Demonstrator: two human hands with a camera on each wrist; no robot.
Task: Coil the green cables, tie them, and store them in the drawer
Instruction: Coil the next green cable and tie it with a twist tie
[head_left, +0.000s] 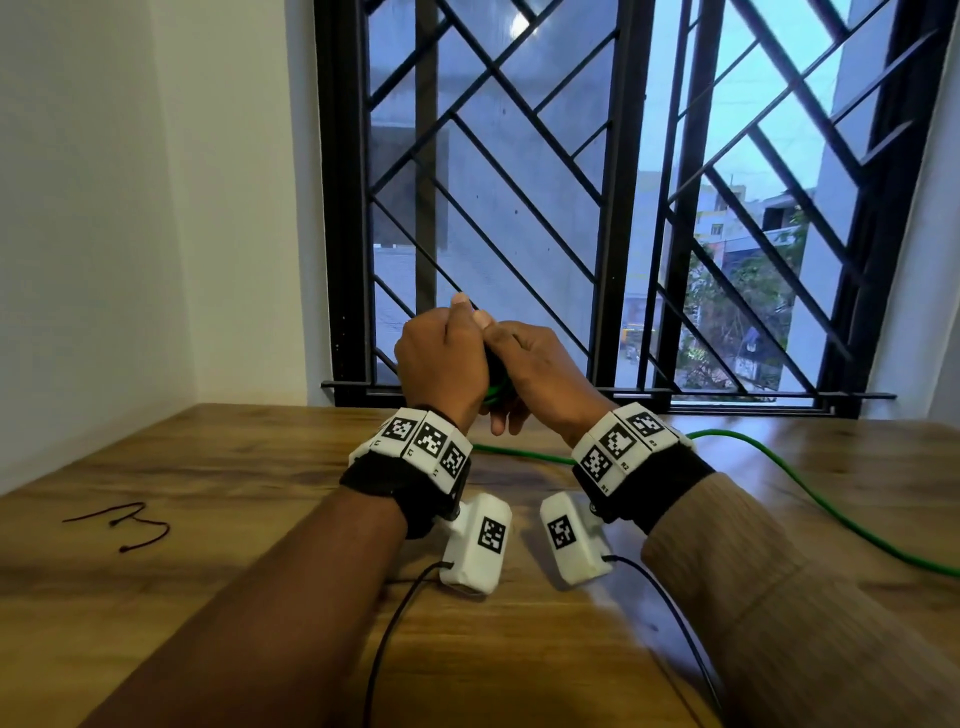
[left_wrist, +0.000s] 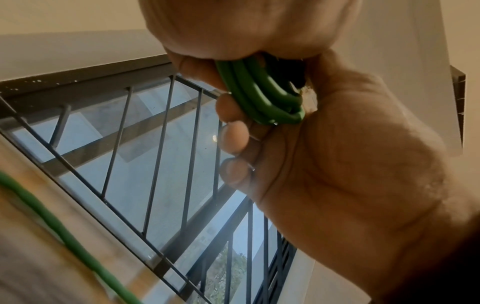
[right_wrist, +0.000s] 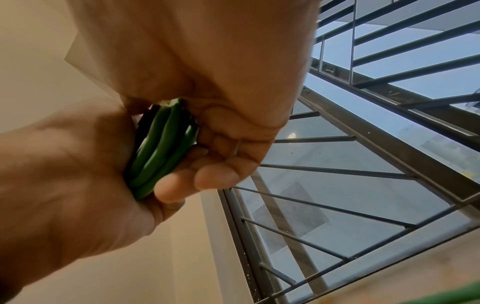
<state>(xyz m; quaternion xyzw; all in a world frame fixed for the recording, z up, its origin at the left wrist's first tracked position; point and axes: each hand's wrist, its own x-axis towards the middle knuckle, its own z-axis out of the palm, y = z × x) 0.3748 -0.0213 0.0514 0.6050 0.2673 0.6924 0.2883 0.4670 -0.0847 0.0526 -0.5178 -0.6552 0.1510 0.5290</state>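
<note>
- Wrist views are showing fingers (left_wrist: 233, 137) of both hands curling tight around a small bundle of green cable loops (left_wrist: 262, 96).
- Left hand (head_left: 441, 364) and right hand (head_left: 535, 374) are meeting above the far middle of the table (head_left: 260, 597).
- Cable is looking light, springy and smooth; gripping across all loops seems wise.
- Loose cable tail (head_left: 810, 499) is trailing right; a dark tie (head_left: 130, 525) is lying left.

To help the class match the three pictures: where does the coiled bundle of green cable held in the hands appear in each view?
Head view: the coiled bundle peeks out low between both hands, centre.
Left wrist view: the bundle sits upper centre, against the palm.
Right wrist view: the bundle sits left of centre, between the hands.
Shared landmark: the black window grille.
</note>
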